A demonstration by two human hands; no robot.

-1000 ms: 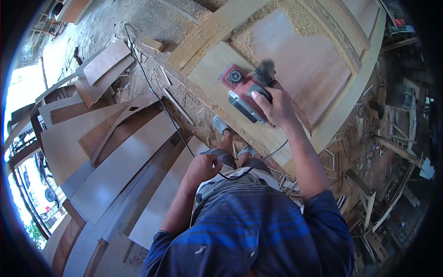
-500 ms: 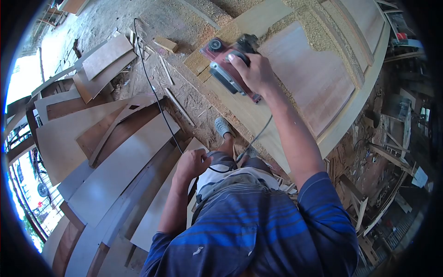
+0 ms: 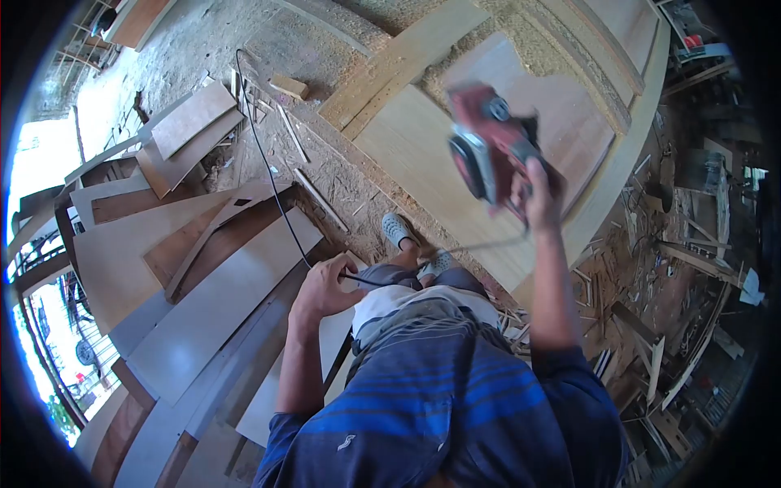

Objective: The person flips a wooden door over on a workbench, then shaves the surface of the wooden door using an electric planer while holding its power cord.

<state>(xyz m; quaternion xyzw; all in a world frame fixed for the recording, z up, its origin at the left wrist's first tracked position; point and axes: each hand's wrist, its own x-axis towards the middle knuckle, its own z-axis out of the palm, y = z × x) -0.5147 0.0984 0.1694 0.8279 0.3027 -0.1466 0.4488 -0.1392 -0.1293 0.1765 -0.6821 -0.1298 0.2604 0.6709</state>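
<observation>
My right hand (image 3: 540,193) is wrapped round the rear handle of a red belt sander (image 3: 485,114). The sander is tilted, its belt side facing left, and looks lifted off the wooden panel (image 3: 423,154); motion smears it. A grey stretch of cord trails from its back end toward my legs. At my waist on the left, my left hand (image 3: 322,288) is closed round the black power cord (image 3: 279,195), which runs up to the far left across the floor. Sawdust (image 3: 533,49) covers part of the panel's far side.
Cut boards (image 3: 228,285) lie stacked and overlapping on my left. A small wood block (image 3: 289,87) and thin strips (image 3: 321,199) are on the dusty floor. Long battens (image 3: 582,61) run across the panel's far side. Scrap wood (image 3: 687,260) litters the right.
The sander has come up off the panel's left edge and swung right and toward me in my right hand. My left hand has shifted slightly, still on the cord.
</observation>
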